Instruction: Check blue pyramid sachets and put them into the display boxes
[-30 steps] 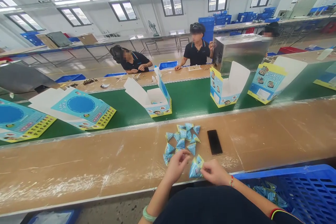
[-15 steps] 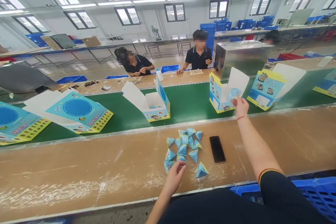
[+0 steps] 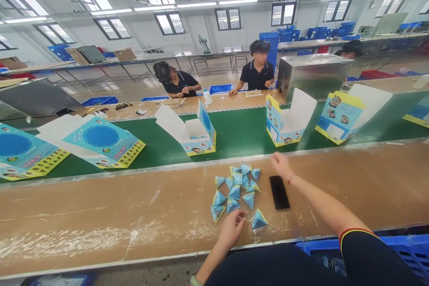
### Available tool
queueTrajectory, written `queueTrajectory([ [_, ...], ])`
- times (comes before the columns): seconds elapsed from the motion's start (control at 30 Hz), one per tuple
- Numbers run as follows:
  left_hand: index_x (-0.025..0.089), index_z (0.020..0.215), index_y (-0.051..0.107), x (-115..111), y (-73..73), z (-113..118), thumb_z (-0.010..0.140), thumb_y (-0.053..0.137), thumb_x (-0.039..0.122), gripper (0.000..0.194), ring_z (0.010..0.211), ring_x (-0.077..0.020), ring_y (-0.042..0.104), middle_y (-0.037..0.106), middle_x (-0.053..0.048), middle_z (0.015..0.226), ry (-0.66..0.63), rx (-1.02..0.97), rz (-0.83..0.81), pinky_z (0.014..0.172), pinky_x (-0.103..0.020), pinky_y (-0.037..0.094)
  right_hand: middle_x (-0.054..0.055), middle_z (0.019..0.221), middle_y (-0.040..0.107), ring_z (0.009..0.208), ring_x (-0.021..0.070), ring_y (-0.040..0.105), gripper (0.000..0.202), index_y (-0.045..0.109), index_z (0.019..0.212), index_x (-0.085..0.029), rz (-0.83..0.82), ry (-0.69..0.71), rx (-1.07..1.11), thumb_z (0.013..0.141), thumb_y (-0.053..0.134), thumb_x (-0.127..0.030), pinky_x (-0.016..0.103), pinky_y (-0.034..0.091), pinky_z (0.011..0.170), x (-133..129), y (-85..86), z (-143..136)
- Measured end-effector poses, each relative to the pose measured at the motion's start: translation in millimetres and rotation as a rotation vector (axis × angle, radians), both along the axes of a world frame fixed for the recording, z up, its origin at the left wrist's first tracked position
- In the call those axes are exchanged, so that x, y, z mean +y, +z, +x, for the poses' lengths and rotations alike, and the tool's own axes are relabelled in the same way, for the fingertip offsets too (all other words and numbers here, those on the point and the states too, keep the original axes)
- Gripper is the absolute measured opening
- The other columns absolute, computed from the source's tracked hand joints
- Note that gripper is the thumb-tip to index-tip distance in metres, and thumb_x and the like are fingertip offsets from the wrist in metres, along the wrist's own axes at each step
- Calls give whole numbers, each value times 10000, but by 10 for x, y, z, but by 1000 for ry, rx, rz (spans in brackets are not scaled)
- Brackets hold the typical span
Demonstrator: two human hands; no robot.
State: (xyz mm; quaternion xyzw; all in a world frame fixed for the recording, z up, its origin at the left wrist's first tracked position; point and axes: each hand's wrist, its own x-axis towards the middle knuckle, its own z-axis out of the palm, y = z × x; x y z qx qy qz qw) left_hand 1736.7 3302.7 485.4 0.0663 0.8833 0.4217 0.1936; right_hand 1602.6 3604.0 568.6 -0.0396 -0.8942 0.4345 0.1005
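Note:
Several small blue pyramid-shaped packets (image 3: 234,192) lie in a loose cluster on the brown table (image 3: 134,214). My left hand (image 3: 233,225) rests by the cluster's near edge, fingers curled; whether it grips anything is hidden. One packet (image 3: 259,220) lies apart, just right of that hand. Above the black phone (image 3: 279,192), my right hand (image 3: 281,166) is blurred, its fingers smeared by motion. Beyond it, an open blue and yellow box (image 3: 287,136) stands on the green belt (image 3: 237,132). Another open box (image 3: 200,146), farther left, has packets inside.
More boxes stand on the belt at left (image 3: 100,138) and right (image 3: 340,116). Across it, two people (image 3: 181,84) (image 3: 257,73) sit near a metal housing (image 3: 311,73); a third head shows behind. A blue crate (image 3: 398,250) is at lower right.
My right hand has drawn back from the open box toward the phone, and the packet it held is no longer seen in it. My left hand has shifted slightly right.

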Motion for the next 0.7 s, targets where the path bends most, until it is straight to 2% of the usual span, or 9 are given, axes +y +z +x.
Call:
queueTrajectory([
  [0.03, 197, 1058, 635, 93, -67, 23, 805, 531, 271, 283, 891, -223, 657, 692, -92, 1075, -41, -12, -60, 823, -344, 483, 20, 649, 651, 642, 175, 594, 213, 656, 736, -188, 58, 144, -60, 837, 543, -338, 266, 437, 643, -140, -149, 197],
  [0.1, 206, 1200, 587, 281, -204, 67, 742, 620, 242, 461, 997, -251, 650, 639, -115, 1220, -101, -40, -186, 881, -360, 471, 14, 653, 664, 653, 184, 620, 134, 693, 746, -196, 162, 379, -161, 729, 696, -329, 269, 446, 670, -370, -421, 552],
  [0.2, 186, 1284, 536, 492, -371, 108, 627, 746, 231, 691, 1131, -319, 610, 556, -164, 1335, -117, -74, -291, 925, -393, 460, 60, 843, 715, 803, 255, 678, 443, 738, 973, -219, 309, 634, -277, 566, 853, -351, 313, 478, 738, -566, -751, 923],
  [0.27, 163, 1228, 568, 552, -430, 106, 619, 762, 238, 644, 1142, -322, 606, 578, -172, 1298, -95, -77, -283, 931, -389, 461, 108, 1005, 707, 897, 305, 686, 656, 684, 1181, -232, 496, 810, -339, 571, 865, -389, 361, 495, 768, -621, -910, 1054],
  [0.33, 156, 1153, 600, 556, -441, 81, 664, 737, 247, 516, 1114, -290, 621, 635, -150, 1207, -60, -64, -244, 921, -362, 466, 133, 1099, 683, 954, 327, 680, 685, 626, 1274, -239, 659, 933, -371, 641, 834, -397, 393, 500, 792, -643, -1014, 1105],
  [0.4, 161, 1071, 623, 518, -412, 39, 731, 676, 234, 352, 1045, -252, 644, 682, -112, 1094, 3, -41, -208, 891, -337, 476, 119, 1093, 683, 980, 316, 671, 537, 650, 1213, -239, 690, 960, -376, 709, 794, -355, 393, 494, 813, -642, -1063, 1098],
  [0.5, 173, 1000, 628, 386, -323, -52, 850, 527, 213, 186, 985, -223, 650, 693, -79, 1006, 175, 26, -196, 880, -334, 477, 76, 1002, 695, 983, 285, 662, 339, 686, 1083, -243, 619, 944, -395, 749, 739, -218, 368, 480, 830, -586, -1057, 1030],
  [0.6, 159, 1072, 606, 180, -224, -156, 899, 439, 216, 247, 1059, -238, 613, 654, -112, 1081, 387, 108, -265, 935, -357, 452, 57, 958, 690, 985, 269, 651, 350, 679, 1061, -243, 513, 896, -408, 744, 674, -95, 364, 468, 850, -453, -1000, 952],
  [0.7, 135, 1161, 579, 12, -144, -234, 852, 511, 217, 326, 1138, -277, 565, 612, -151, 1154, 516, 161, -358, 982, -386, 422, 85, 1036, 664, 1029, 266, 622, 318, 656, 1042, -208, 364, 787, -394, 750, 638, -80, 375, 450, 896, -257, -915, 908],
])
